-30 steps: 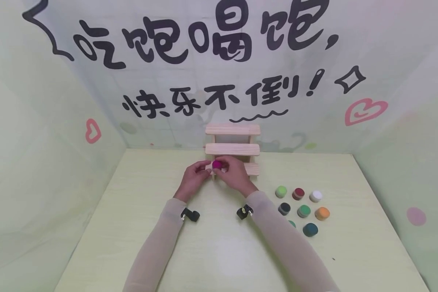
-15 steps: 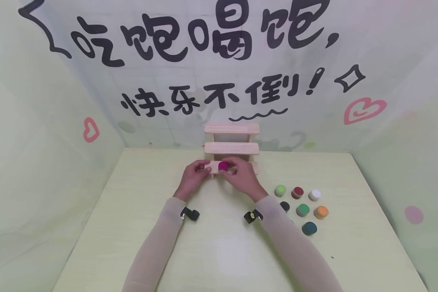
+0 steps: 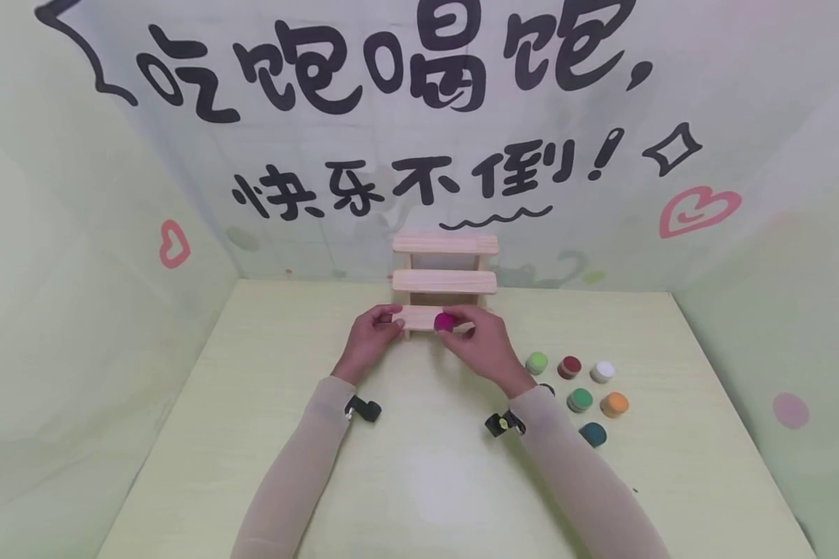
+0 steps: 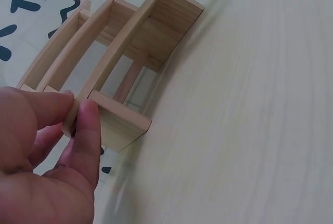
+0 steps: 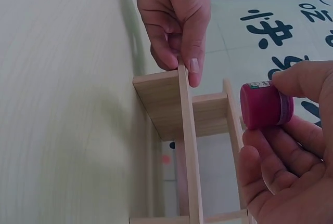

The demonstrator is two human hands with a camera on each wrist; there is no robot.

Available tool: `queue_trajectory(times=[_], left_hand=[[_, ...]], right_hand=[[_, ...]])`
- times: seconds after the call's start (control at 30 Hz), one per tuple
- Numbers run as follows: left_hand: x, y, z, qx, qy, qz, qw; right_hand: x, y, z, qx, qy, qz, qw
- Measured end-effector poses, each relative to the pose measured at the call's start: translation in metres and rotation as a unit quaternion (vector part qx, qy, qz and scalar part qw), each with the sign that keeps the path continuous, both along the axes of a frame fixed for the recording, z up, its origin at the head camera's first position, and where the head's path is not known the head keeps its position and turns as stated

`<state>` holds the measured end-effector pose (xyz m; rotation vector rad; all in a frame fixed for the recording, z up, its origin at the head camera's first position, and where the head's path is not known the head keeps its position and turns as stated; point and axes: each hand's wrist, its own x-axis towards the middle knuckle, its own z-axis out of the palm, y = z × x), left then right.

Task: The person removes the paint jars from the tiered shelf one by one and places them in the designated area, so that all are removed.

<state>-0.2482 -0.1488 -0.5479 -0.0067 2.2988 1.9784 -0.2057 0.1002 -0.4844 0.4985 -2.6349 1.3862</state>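
A three-tier wooden display rack (image 3: 444, 281) stands at the back of the table, against the printed backdrop. My left hand (image 3: 370, 334) pinches the left end of its lowest board (image 4: 117, 52) between thumb and fingers. In my right hand (image 3: 485, 341) is a small magenta paint pot (image 5: 265, 104), gripped between thumb and fingers. The pot shows a label strip near one end in the right wrist view. It is held over the front of the lowest board, right of the middle in the head view, and appears apart from the wood in the right wrist view.
Several small paint pots stand on the table at the right, among them a light green pot (image 3: 537, 362), a dark red pot (image 3: 569, 367), a white pot (image 3: 603, 372) and an orange pot (image 3: 614, 404). My right sleeve (image 3: 580, 466) partly covers this group. Fabric walls enclose the table.
My right hand has carried the magenta pot rightward along the lowest board, away from my left hand. The left hand keeps its grip on the board's end.
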Motion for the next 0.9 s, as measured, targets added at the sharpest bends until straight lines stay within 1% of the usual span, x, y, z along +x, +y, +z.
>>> queue_trajectory(times=[0.17, 0.3, 0.5, 0.7, 0.9], left_hand=[[0.0, 0.001, 0.001, 0.005, -0.002, 0.002, 1.0], [-0.001, 0.003, 0.001, 0.01, -0.009, 0.006, 0.9999], [-0.003, 0.003, 0.002, 0.012, -0.012, 0.001, 0.9999], [-0.003, 0.002, 0.001, -0.018, -0.004, -0.005, 0.9998], [-0.002, 0.002, 0.002, -0.015, -0.006, -0.012, 0.9998]], right_hand=[[0.01, 0.013, 0.001, -0.011, 0.0, -0.004, 0.9999], [0.017, 0.022, 0.001, -0.017, 0.01, 0.001, 0.9998], [0.027, 0.034, 0.001, -0.019, 0.021, -0.007, 0.9996], [0.037, 0.043, -0.001, -0.021, 0.039, -0.016, 0.9989], [0.044, 0.052, -0.003, -0.02, 0.057, -0.019, 0.998]])
